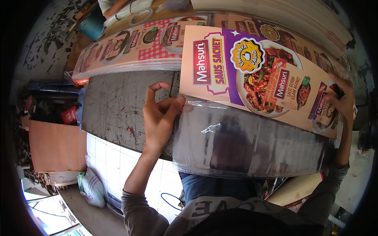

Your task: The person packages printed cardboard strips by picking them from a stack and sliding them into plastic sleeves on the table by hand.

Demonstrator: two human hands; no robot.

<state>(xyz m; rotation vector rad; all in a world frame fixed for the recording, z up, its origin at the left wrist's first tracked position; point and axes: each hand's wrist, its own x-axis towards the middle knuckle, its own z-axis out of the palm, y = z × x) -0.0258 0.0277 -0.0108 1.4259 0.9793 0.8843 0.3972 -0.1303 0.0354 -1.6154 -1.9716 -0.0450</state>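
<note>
Upper garment [236, 202]: grey, marked on the chest with large dark capitals reading "LOVE". Left sleeve [138, 210] and right sleeve [330, 185]: plain grey, ending at the forearms. Trousers [212, 187]: blue. Left hand [157, 122] and right hand [341, 96]: bare.

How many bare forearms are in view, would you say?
3: the wearer's left forearm, left of centre; their right forearm, far right; and another person's forearm, top left. More may be hidden.
</note>
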